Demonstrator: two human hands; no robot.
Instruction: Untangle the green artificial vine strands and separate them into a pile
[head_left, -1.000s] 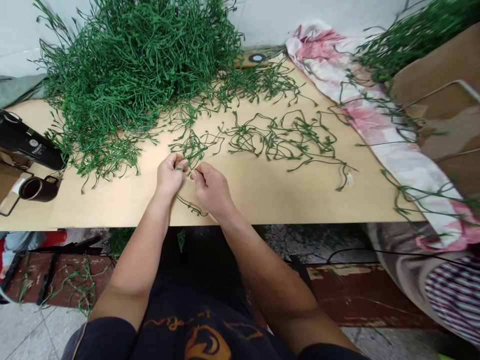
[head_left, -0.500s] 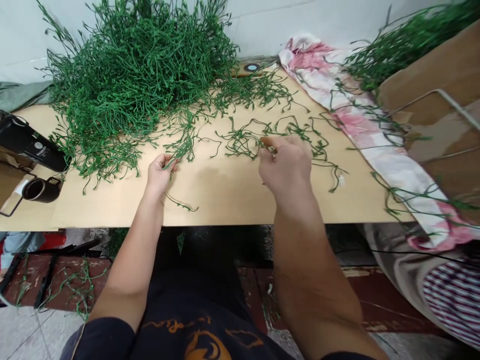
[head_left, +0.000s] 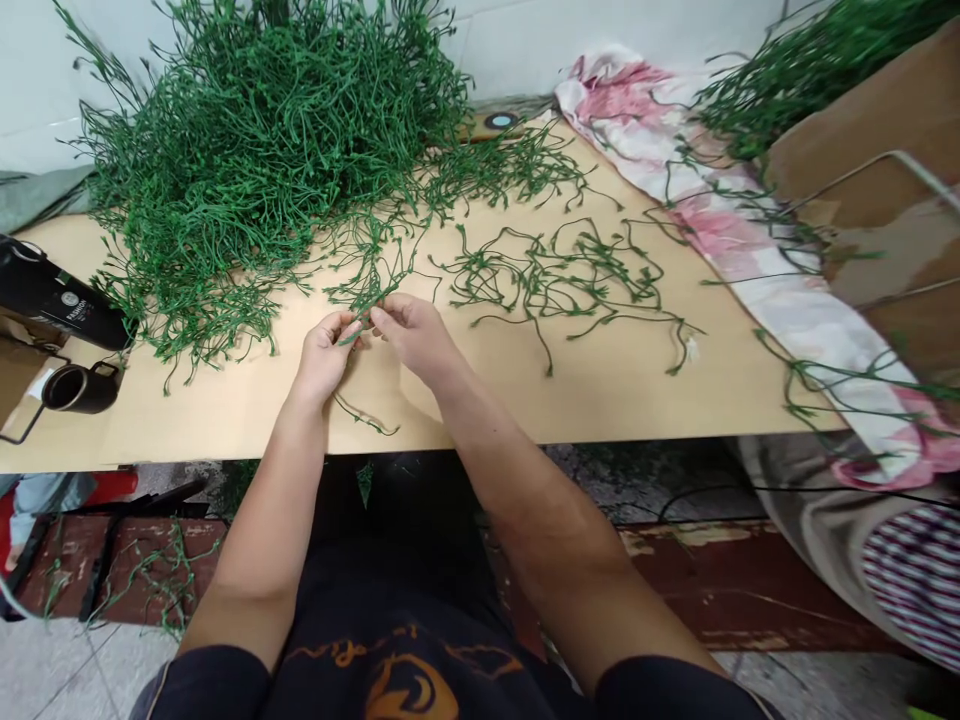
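Observation:
My left hand [head_left: 324, 358] pinches a small bunch of green artificial plant stems [head_left: 373, 292] above the tan tabletop [head_left: 480, 400]. Against it, my right hand [head_left: 417, 336] has its thumb and fingers closed on the same stems; the exact grip is partly hidden. A single thin sprig [head_left: 366, 416] lies below the hands. To their right, loose curled stems [head_left: 570, 275] are spread out on the board. Behind the left hand rises a big heap of green stems [head_left: 277, 150].
At the left are a black bottle [head_left: 64, 295] and a dark mug [head_left: 81, 388]. A pink and white cloth [head_left: 720, 235] runs along the right side, beside a cardboard box [head_left: 877, 170]. Someone's striped garment [head_left: 915, 580] shows at lower right.
My right hand has moved left from the loose stems to meet my left hand at the held bunch. The spread stems at right are now uncovered. My left hand stays nearly in place.

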